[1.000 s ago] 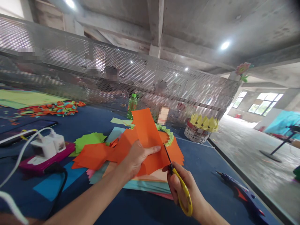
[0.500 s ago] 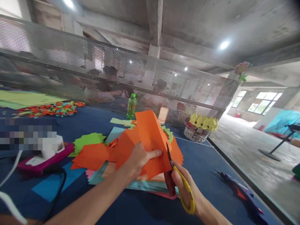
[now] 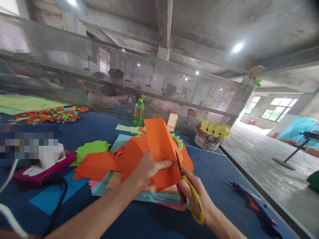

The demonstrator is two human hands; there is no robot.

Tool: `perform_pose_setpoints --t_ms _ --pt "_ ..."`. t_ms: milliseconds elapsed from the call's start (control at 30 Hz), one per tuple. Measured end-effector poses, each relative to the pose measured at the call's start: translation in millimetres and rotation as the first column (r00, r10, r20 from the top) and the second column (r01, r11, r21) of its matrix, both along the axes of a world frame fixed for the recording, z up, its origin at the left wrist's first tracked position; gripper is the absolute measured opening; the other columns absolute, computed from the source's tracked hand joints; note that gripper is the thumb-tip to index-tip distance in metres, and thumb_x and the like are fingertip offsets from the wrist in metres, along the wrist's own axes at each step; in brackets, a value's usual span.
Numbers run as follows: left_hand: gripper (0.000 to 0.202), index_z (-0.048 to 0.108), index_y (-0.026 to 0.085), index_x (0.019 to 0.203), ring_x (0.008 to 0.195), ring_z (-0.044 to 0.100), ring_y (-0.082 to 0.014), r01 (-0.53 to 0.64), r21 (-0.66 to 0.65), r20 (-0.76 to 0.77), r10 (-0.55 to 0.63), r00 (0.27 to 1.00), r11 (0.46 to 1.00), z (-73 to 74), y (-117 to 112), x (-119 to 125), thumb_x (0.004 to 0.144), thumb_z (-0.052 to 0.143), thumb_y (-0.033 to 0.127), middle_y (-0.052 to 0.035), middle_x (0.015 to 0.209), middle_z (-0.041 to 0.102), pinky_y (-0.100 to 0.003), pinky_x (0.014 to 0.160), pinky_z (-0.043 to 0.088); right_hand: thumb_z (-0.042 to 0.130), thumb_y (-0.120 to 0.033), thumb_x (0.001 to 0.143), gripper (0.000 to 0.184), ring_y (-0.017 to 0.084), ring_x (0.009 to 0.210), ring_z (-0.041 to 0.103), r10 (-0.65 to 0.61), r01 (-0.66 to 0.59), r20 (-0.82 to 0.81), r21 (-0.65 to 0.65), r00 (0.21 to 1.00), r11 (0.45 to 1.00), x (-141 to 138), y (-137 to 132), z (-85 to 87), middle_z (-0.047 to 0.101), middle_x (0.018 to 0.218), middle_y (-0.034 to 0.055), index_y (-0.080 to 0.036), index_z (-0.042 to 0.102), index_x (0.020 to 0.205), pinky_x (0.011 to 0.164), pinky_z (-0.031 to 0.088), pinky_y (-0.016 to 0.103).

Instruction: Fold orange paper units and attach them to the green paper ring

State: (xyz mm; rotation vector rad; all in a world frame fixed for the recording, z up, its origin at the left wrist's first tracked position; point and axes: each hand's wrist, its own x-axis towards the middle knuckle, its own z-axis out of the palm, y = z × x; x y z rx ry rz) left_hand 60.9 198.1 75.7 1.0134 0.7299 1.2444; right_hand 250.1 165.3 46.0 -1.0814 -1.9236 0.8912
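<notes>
My left hand [image 3: 144, 171] pinches an orange paper sheet [image 3: 160, 146] and holds it upright above the blue table [image 3: 224, 172]. My right hand [image 3: 195, 197] grips yellow-handled scissors [image 3: 190, 191]. Their dark blades reach into the sheet's right edge, just beside my left thumb. Under both hands lies a stack of coloured paper [image 3: 149, 196], with more orange pieces [image 3: 99, 164] and green star-edged pieces [image 3: 91, 149] to the left.
A blue glue gun [image 3: 251, 202] lies at the right near the table edge. A woven basket of yellow paper shapes [image 3: 211, 134] and a green bottle [image 3: 138, 112] stand by the perforated metal screen [image 3: 124, 83]. A magenta box with white chargers and cables [image 3: 40, 164] sits at the left. People sit behind the screen.
The scissors have moved up along the orange sheet's right edge and the blades have gone further into the paper. My left hand has tilted the sheet slightly.
</notes>
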Motion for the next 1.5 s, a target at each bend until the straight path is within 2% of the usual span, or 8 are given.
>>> perform_pose_setpoints --t_ms 267,467,633,767,933,1067,1267,1500 --pt "0.049 0.074 0.011 0.100 0.106 0.068 -0.0380 -0.006 0.009 -0.029 0.006 1.000 1.000 0.2 -2 0 0.058 0.091 0.031 -0.0161 0.110 0.076 -0.048 0.094 0.053 0.046 -0.068 0.093 0.050 0.010 0.046 0.045 -0.017 0.017 0.012 0.011 1.000 1.000 -2 -1 5.1 0.048 0.052 -0.0053 -0.021 0.047 0.078 0.048 0.033 0.024" --pt "0.048 0.075 0.012 0.102 0.104 0.070 -0.0369 -0.021 0.036 -0.052 0.023 0.998 0.999 1.6 -2 -1 0.060 0.089 0.032 -0.0170 0.111 0.075 -0.046 0.092 0.055 0.046 -0.069 0.093 0.050 0.009 0.048 0.048 0.018 -0.035 -0.118 -0.145 0.993 0.989 1 0 4.7 0.052 0.058 -0.0051 -0.020 0.049 0.083 0.049 0.039 0.023" --pt "0.036 0.076 0.014 0.093 0.099 0.071 -0.0353 -0.161 0.120 -0.161 0.180 0.970 0.980 4.2 1 -3 0.062 0.086 0.030 -0.0140 0.102 0.078 -0.042 0.086 0.055 0.046 -0.064 0.096 0.050 0.010 0.048 0.051 0.129 -0.156 -0.106 -0.309 0.986 0.938 5 2 19.5 0.055 0.059 -0.0022 -0.018 0.055 0.077 0.047 0.040 0.022" --pt "0.025 0.079 0.017 0.086 0.094 0.071 -0.0345 -0.266 0.209 -0.261 0.316 0.912 0.941 4.0 2 -3 0.062 0.084 0.023 -0.0107 0.092 0.079 -0.037 0.082 0.053 0.049 -0.063 0.095 0.050 0.010 0.053 0.054 0.121 -0.171 -0.154 -0.371 0.981 0.913 8 2 22.4 0.060 0.066 0.0009 -0.016 0.058 0.078 0.047 0.042 0.020" --pt "0.023 0.079 0.017 0.082 0.090 0.071 -0.0347 -0.308 0.236 -0.308 0.372 0.876 0.922 1.3 3 -4 0.061 0.083 0.023 -0.0108 0.088 0.078 -0.037 0.080 0.052 0.050 -0.060 0.096 0.044 0.009 0.047 0.053 0.111 -0.181 -0.191 -0.397 0.975 0.900 13 2 20.9 0.063 0.067 0.0004 -0.018 0.054 0.087 0.042 0.040 0.019" --pt "0.027 0.079 0.018 0.087 0.097 0.071 -0.0350 -0.259 0.207 -0.275 0.310 0.910 0.944 0.2 4 -4 0.061 0.085 0.024 -0.0102 0.093 0.079 -0.038 0.085 0.052 0.054 -0.058 0.095 0.039 0.008 0.046 0.051 0.101 -0.176 -0.216 -0.365 0.971 0.914 15 4 21.2 0.063 0.068 -0.0019 -0.020 0.050 0.089 0.042 0.041 0.019" --pt "0.040 0.076 0.014 0.096 0.098 0.072 -0.0358 -0.067 0.068 -0.090 0.073 0.993 0.995 1.2 0 -2 0.062 0.088 0.031 -0.0142 0.106 0.077 -0.044 0.087 0.056 0.047 -0.060 0.097 0.044 0.008 0.049 0.049 0.148 -0.184 -0.167 -0.229 0.975 0.956 13 4 17.7 0.058 0.071 -0.0007 -0.018 0.055 0.087 0.045 0.040 0.021" --pt "0.051 0.075 0.014 0.102 0.104 0.070 -0.0360 0.093 -0.030 0.056 -0.092 0.994 0.995 -1.3 -1 -2 0.057 0.092 0.027 -0.0148 0.108 0.077 -0.047 0.094 0.054 0.045 -0.056 0.100 0.040 0.013 0.061 0.052 0.123 -0.126 0.119 0.020 0.985 0.992 18 6 16.4 0.057 0.065 -0.0016 -0.019 0.055 0.091 0.059 0.039 0.025"
